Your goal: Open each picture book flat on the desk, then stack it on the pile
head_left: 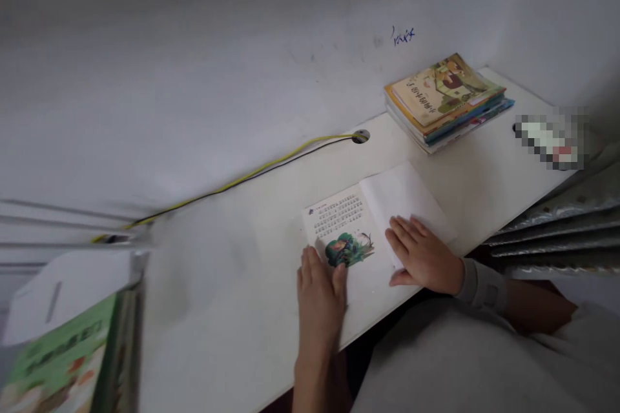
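Note:
An open picture book [361,216] lies on the white desk [232,297] near its front edge. Its left page carries printed text and a green illustration; its right page looks blank. My left hand [320,293] rests flat on the lower left corner of the left page, fingers stretched out. My right hand [422,255] lies flat on the lower part of the right page, fingers spread. Neither hand grips anything.
A stack of colourful children's books [448,100] sits at the desk's far right against the wall. A yellow cable [232,184] runs from a round cable hole [361,137] leftward. A green-covered book and white box [62,335] stand at the near left. Grey ribbed fabric [557,226] lies at right.

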`<action>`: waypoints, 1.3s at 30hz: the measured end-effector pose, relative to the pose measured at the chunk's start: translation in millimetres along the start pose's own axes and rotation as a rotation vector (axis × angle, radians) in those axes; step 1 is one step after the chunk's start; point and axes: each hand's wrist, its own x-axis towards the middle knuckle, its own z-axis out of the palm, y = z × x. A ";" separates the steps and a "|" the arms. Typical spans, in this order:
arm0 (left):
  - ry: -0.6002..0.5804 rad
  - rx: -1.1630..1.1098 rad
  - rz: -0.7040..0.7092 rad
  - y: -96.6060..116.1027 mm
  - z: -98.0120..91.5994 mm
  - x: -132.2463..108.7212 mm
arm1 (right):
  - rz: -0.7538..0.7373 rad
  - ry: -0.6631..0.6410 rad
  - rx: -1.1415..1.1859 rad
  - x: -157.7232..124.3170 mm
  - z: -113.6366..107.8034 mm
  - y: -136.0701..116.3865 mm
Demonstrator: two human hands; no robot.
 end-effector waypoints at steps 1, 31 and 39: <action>-0.009 0.012 0.007 -2.7 2.5 -1.7 | 0.009 -0.003 0.009 -3.8 3.7 -0.2; 0.026 0.075 -0.004 -11.4 3.4 -7.6 | -0.026 -0.061 0.098 -22.5 0.7 39.0; 0.019 0.093 0.013 -7.0 4.3 -6.6 | -0.068 -0.043 0.106 -25.9 2.4 44.7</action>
